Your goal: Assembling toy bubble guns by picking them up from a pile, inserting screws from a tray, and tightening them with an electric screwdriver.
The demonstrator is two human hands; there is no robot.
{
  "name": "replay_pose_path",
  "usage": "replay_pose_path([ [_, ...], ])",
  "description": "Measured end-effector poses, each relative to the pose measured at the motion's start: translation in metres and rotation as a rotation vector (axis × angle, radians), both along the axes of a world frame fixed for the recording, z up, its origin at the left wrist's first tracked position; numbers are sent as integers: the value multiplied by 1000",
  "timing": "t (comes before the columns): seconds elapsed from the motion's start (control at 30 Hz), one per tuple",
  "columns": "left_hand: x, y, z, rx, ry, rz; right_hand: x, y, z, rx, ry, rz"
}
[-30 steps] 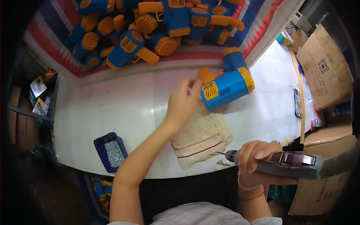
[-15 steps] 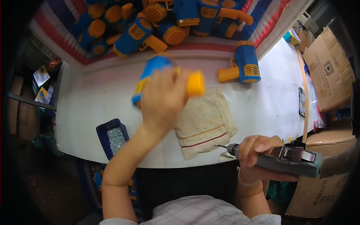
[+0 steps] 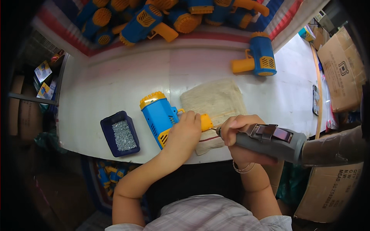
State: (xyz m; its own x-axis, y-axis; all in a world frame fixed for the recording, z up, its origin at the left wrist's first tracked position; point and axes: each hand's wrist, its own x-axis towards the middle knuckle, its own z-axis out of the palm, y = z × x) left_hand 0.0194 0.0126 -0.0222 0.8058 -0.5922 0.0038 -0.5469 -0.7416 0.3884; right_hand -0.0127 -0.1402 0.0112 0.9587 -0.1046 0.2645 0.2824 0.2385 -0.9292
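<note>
A blue toy gun with yellow trim [image 3: 158, 114] lies on the white table [image 3: 100, 92], partly on a beige cloth [image 3: 216, 101]. My left hand [image 3: 185, 133] presses down on its rear end near the yellow handle. My right hand [image 3: 241, 134] grips a grey electric screwdriver [image 3: 271, 139], whose tip points at the toy's yellow handle by my left fingers. A small dark blue tray of silver screws [image 3: 120, 133] sits left of the toy near the table's front edge.
A second blue and yellow toy gun [image 3: 259, 57] lies at the back right of the table. Several more are heaped on a striped sheet [image 3: 162, 15] behind. Cardboard boxes [image 3: 341, 69] stand to the right, and a dark phone [image 3: 316, 99] lies near the right edge.
My left hand has brought the toy gun from mid-air down onto the table and cloth. The screwdriver in my right hand has moved left up to the toy's handle.
</note>
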Motion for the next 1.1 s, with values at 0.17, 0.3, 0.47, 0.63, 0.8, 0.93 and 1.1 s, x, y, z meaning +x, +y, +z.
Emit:
replay_pose_path([
  [0.17,0,0,-1,10,75,30,9,3,-8,104,-45,109],
  [0.3,-1,-2,-2,-13,-59,10,8,4,-7,139,-37,191],
  [0.47,1,-2,-4,4,-215,-12,18,7,-19,158,-104,108],
  [0.63,-9,24,32,-30,-214,7,8,0,14,195,-267,-104],
  [0.8,-49,100,111,354,-219,461,7,-11,11,163,-198,-117],
  [0.93,-66,155,70,423,-283,603,11,7,9,184,-173,-76],
  [1.1,-30,165,-3,47,-60,539,7,19,17,175,-163,-20],
])
